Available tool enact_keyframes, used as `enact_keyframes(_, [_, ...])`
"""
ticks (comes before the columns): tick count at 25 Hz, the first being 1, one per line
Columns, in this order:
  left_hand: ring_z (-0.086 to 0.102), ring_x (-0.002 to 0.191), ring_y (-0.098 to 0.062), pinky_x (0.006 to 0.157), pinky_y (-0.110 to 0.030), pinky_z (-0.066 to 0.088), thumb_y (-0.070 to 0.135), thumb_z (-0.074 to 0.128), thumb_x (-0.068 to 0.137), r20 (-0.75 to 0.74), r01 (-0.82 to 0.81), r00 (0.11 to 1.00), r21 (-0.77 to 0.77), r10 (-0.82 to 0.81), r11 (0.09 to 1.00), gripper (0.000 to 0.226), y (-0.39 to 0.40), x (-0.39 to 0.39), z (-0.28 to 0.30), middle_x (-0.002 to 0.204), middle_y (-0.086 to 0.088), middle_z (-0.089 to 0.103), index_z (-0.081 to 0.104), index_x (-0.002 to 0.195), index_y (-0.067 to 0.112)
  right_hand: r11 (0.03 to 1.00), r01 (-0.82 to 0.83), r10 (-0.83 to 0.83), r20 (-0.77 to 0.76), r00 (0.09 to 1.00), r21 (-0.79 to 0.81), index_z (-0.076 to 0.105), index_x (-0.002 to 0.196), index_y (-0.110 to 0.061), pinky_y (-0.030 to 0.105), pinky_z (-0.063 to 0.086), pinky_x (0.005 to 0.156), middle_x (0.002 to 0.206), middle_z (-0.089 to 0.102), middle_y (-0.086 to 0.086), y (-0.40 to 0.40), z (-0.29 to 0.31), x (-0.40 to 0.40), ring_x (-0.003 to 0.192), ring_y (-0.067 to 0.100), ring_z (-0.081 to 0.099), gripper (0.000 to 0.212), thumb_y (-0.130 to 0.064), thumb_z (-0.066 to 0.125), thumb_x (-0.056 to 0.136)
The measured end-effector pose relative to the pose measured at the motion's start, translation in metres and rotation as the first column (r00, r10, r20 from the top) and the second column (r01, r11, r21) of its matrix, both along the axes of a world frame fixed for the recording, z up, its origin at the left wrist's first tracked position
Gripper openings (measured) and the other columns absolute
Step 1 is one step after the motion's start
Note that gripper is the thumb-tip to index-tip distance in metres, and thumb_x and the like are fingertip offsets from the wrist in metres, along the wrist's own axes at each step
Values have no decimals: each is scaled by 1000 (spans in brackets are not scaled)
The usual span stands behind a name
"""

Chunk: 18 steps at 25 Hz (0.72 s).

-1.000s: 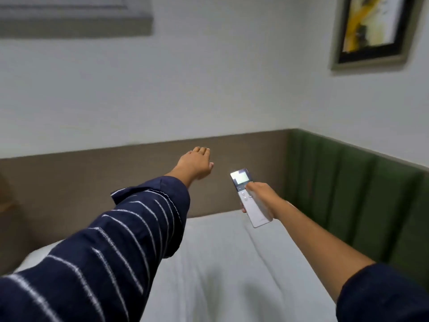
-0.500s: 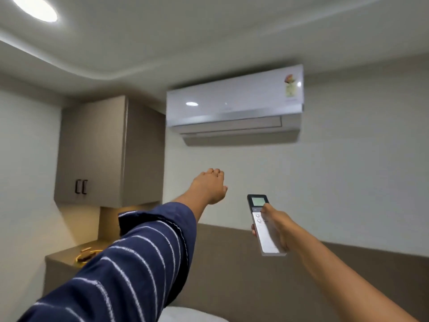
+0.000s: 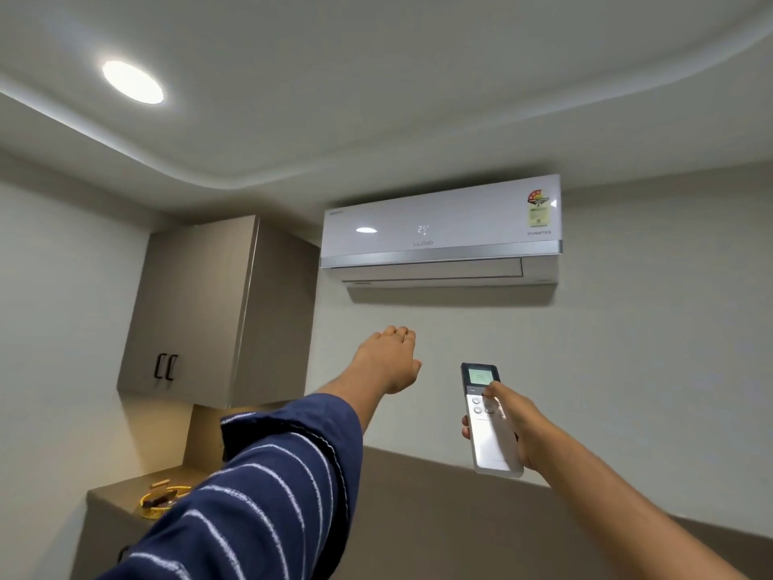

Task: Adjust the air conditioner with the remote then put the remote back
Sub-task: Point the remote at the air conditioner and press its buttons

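Clasped in the right hand point(image 3: 512, 429), thumb on the buttons below the lit screen: the remote point(image 3: 489, 418), its back and the curled fingers mostly hidden. Up and left of that grip, the air conditioner point(image 3: 439, 232), panel reading 25, blank half a second ago. Beside it, outstretched, palm down, empty: the left hand point(image 3: 389, 362), raised as before.

Remote point(image 3: 491, 420) underside behind right hand point(image 3: 516, 424)
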<state>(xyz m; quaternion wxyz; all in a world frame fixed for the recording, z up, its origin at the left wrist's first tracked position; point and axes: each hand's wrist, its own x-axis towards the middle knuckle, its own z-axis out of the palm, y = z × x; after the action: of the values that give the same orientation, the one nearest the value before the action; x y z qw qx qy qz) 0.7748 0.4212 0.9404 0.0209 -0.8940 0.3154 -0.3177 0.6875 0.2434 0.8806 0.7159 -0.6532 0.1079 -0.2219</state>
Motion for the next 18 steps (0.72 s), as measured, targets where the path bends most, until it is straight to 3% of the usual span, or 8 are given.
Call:
enact_keyframes(6, [10, 150, -24, 122, -38, 15, 35, 25, 101, 6, -19, 1000, -11, 19, 1000, 63, 6, -6, 10, 163, -10, 10, 8, 155, 6, 997, -38, 38, -12, 999, -63, 57, 96, -1, 30, 57, 49, 62, 71, 20, 4, -1, -10, 53, 31, 70, 20, -14, 45, 86])
enact_keyframes(12, [10, 150, -24, 122, -38, 14, 36, 26, 101, -9, -18, 1000, -23, 18, 1000, 64, 12, -8, 7, 163, -9, 10, 7, 155, 7, 992, -48, 48, -7, 999, -117, 56, 98, -3, 34, 57, 63, 66, 72, 19, 5, 6, -19, 60, 33, 70, 20, -13, 45, 85])
enact_keyframes(18, [11, 150, -25, 122, -39, 15, 37, 27, 102, -2, -22, 1000, -25, 22, 999, 64, 19, -6, 5, 163, -10, 10, 8, 155, 7, 987, -105, 106, -3, 994, -125, 53, 97, -2, 33, 56, 62, 72, 69, 21, 17, 10, -20, 62, 32, 69, 21, -7, 39, 83])
